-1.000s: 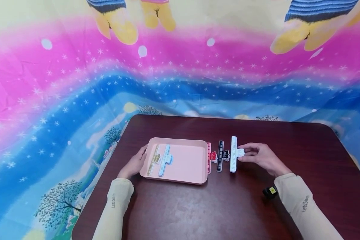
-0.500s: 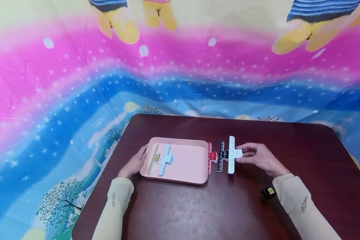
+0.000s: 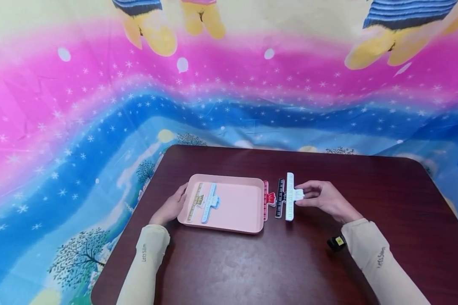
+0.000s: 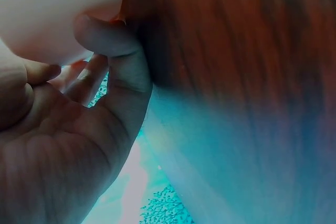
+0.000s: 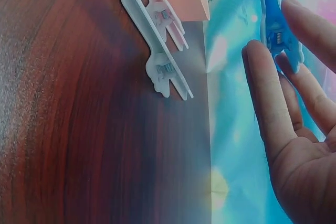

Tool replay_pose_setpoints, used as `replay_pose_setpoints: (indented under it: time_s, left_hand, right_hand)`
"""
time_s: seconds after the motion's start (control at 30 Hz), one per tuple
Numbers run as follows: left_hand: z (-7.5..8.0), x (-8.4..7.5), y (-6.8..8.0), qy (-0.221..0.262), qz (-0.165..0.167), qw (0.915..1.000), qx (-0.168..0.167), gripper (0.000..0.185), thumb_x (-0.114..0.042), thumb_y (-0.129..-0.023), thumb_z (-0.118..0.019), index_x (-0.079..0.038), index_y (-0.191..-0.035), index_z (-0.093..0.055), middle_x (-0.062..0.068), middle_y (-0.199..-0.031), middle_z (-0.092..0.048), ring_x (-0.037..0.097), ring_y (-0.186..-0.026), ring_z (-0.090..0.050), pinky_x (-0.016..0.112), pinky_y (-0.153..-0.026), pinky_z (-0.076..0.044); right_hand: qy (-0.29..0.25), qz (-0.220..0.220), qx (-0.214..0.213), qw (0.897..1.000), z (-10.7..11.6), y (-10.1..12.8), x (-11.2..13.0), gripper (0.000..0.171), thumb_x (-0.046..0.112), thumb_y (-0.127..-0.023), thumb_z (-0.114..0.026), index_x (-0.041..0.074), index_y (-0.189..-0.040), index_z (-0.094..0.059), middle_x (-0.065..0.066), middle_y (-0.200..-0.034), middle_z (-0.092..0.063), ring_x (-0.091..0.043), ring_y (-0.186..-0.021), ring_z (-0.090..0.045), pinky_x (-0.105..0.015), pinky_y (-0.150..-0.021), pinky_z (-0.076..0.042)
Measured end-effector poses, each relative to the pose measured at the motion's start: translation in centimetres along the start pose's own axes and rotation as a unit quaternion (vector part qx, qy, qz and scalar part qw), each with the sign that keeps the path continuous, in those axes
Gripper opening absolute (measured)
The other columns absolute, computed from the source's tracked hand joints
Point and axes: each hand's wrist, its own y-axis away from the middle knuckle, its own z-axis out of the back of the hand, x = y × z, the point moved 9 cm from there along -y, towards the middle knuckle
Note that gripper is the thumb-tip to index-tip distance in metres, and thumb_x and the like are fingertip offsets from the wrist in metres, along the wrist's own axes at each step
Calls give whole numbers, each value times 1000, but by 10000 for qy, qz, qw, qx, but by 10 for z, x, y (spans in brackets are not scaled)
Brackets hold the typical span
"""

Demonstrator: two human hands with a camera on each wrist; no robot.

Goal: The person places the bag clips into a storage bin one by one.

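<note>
A shallow pink tray (image 3: pixel 236 207) rests on the table, with a gold keyboard-patterned clip (image 3: pixel 195 203) and a light blue one (image 3: pixel 210 203) lying at its left end. My left hand (image 3: pixel 171 208) holds the tray's left end; in the left wrist view the thumb (image 4: pixel 105 38) presses its wall and the other fingers sit behind. A white keyboard-patterned clip (image 3: pixel 290 197) is pinched by its handle in my right hand (image 3: pixel 326 197), raised over the table. In the right wrist view this clip (image 5: pixel 272 3) looks blue. It partly hides a black clip (image 3: pixel 280 198).
A red clip (image 3: pixel 266 201) lies against the tray's right side, left of the black one. The dark wooden table (image 3: pixel 229 267) has rounded corners. Behind it hangs a colourful printed cloth (image 3: pixel 229 84). A black wrist device (image 3: pixel 336 242) sits by the right sleeve.
My right hand has carried the white clip a little to the left, so it now covers the black clip's handle. The left hand and the tray have stayed in place.
</note>
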Motion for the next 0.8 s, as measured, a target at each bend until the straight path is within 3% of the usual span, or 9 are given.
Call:
replay_pose_setpoints:
  time_s: [0.43,0.8]
  left_hand:
    - [-2,3,-3,-175,68,9998,-7,55,-27,-115,-32,-12,-167,-19,26,-159,-42,46,-144,-44,62,-119,-34]
    - [-1,4,-3,-148,93,9998,-65,55,-27,-115,-32,-14,-167,-20,25,-160,-42,45,-145,-44,61,-119,-33]
  right_hand:
    - [115,-13,45,9999,-1,-6,9,57,22,-82,-90,4,-132,-68,-18,-119,-72,-25,-98,-71,-27,-81,-58]
    - [-74,148,82,9998,-17,-14,22,55,16,-82,-90,2,-131,-69,-20,-116,-73,-25,-96,-72,-25,-79,-58]
